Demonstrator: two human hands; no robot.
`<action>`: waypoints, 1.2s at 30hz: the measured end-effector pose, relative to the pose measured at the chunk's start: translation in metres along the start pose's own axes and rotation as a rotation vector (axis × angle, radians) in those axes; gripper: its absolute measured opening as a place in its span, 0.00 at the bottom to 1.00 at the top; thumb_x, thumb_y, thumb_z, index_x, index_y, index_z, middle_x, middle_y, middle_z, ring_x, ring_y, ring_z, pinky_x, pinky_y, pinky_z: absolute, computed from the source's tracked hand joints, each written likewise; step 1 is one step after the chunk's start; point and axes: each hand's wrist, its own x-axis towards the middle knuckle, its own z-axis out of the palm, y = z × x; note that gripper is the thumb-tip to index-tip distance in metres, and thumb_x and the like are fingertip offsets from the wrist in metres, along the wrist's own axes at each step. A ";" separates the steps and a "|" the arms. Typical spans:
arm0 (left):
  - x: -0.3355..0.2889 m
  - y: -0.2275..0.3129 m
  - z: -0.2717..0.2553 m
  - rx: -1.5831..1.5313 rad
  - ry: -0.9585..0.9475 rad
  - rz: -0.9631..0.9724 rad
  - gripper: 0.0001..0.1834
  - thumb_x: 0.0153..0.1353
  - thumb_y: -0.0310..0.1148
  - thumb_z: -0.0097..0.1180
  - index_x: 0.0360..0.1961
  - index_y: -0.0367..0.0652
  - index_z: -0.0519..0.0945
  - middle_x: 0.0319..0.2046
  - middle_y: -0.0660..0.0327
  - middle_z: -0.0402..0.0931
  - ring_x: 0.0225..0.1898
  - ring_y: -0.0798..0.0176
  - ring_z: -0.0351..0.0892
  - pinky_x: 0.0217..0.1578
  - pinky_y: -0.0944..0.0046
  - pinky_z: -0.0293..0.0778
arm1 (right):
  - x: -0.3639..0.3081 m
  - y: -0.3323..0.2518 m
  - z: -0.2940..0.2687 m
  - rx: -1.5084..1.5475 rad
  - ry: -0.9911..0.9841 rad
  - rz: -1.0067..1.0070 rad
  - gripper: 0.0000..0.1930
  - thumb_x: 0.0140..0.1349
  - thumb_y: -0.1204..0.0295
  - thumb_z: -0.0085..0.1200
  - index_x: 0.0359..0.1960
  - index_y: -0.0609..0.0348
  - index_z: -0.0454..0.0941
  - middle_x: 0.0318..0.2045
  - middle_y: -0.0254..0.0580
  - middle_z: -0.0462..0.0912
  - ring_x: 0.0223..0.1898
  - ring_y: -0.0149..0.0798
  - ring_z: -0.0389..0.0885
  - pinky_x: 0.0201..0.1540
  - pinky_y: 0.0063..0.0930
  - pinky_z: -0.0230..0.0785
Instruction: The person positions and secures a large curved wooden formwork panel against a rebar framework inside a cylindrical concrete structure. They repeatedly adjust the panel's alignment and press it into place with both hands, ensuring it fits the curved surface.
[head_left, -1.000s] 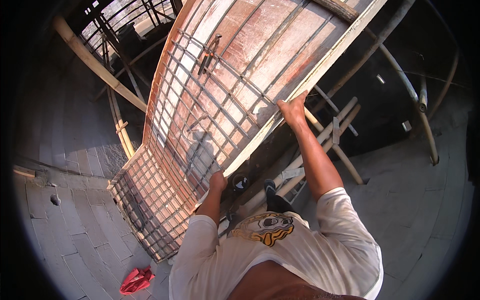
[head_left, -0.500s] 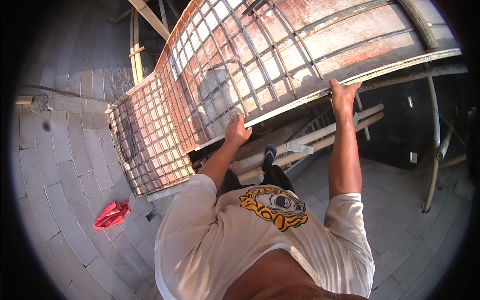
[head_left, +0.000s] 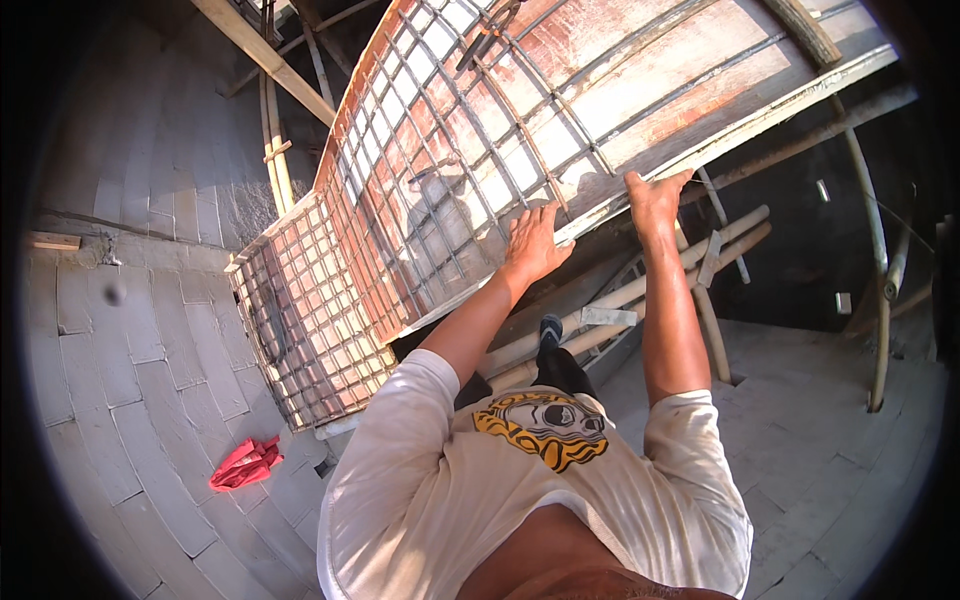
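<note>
Along the near edge of a curving plywood formwork panel [head_left: 655,125], two bare hands are placed side by side. The left hand [head_left: 535,245] is spread open, its fingers laid onto the panel beside the steel bar ends [head_left: 611,171], its thumb stretched along the pale edge strip [head_left: 780,112]; nothing is seen enclosed in it. By the right hand [head_left: 657,205], just to the right, the same strip is touched, thumb and fingers parted; whether the fingers are curled beneath it cannot be told.

Left of and beyond the grip, the panel is covered by a rebar grid [head_left: 415,180], where pincers with orange-and-black handles [head_left: 487,38] are lying. Nearer than the grip, bamboo-like poles [head_left: 735,230] and one dark-shod foot [head_left: 550,332] are seen.

For a secure hold, pressure seems best shared evenly between both palms on the strip. Skin should be kept clear of the bar ends by the left fingers, splinters allowed for along the rough strip, and the foot planted free of the poles.
</note>
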 end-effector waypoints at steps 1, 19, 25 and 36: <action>0.001 0.003 0.001 -0.057 0.011 -0.006 0.40 0.54 0.46 0.65 0.66 0.46 0.62 0.52 0.50 0.74 0.57 0.45 0.71 0.57 0.45 0.64 | -0.001 0.000 0.000 -0.008 0.001 -0.008 0.60 0.51 0.67 0.65 0.65 0.89 0.26 0.67 0.83 0.47 0.72 0.62 0.49 0.74 0.33 0.41; 0.018 0.028 0.020 -0.209 0.146 0.059 0.22 0.54 0.40 0.67 0.42 0.30 0.81 0.35 0.42 0.79 0.40 0.37 0.79 0.41 0.49 0.74 | -0.009 0.012 -0.013 0.028 -0.068 -0.043 0.60 0.53 0.58 0.61 0.68 0.82 0.24 0.69 0.83 0.33 0.74 0.69 0.36 0.74 0.44 0.42; 0.021 0.034 0.024 -0.234 0.115 -0.012 0.21 0.52 0.39 0.69 0.39 0.31 0.82 0.35 0.41 0.80 0.40 0.37 0.79 0.41 0.49 0.74 | 0.047 -0.013 -0.121 0.049 -0.008 -0.124 0.63 0.53 0.41 0.62 0.73 0.71 0.32 0.72 0.69 0.42 0.75 0.58 0.41 0.74 0.44 0.45; 0.018 0.040 0.022 -0.329 0.178 -0.024 0.19 0.50 0.38 0.69 0.38 0.33 0.83 0.32 0.45 0.83 0.35 0.42 0.83 0.41 0.51 0.76 | 0.210 -0.175 -0.230 -0.132 0.350 -0.369 0.55 0.55 0.61 0.59 0.73 0.64 0.30 0.69 0.80 0.36 0.70 0.82 0.37 0.66 0.70 0.52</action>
